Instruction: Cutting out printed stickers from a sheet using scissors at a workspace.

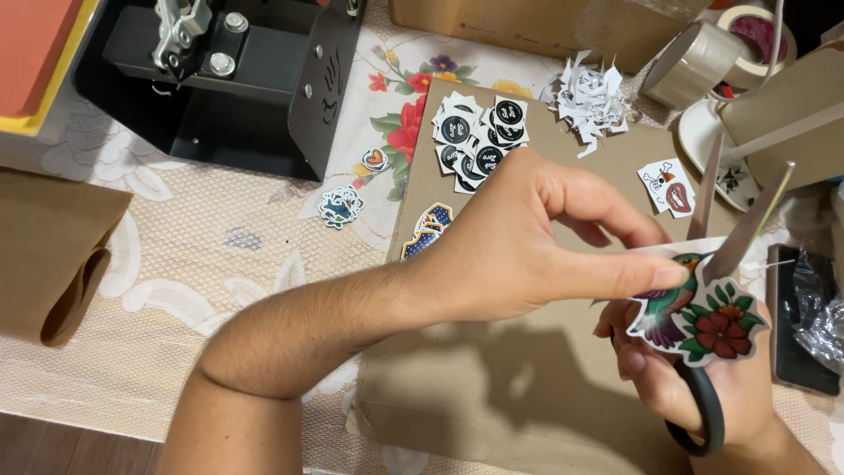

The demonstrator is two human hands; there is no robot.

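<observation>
Left hand (519, 246) fingers pinch bird sticker (694, 312); right hand (703, 387), mostly hidden, apparently grips scissors (734, 237), blades parted

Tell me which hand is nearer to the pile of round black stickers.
Left. The left hand sits just below the pile of round black stickers on the cardboard, pinching the hummingbird sticker. The right hand holds scissors farther down-right.

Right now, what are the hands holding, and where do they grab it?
The left hand pinches the hummingbird-and-flower sticker at its upper left edge. The right hand holds the scissors by their black handle loops, blades open at the sticker's top edge.
</observation>
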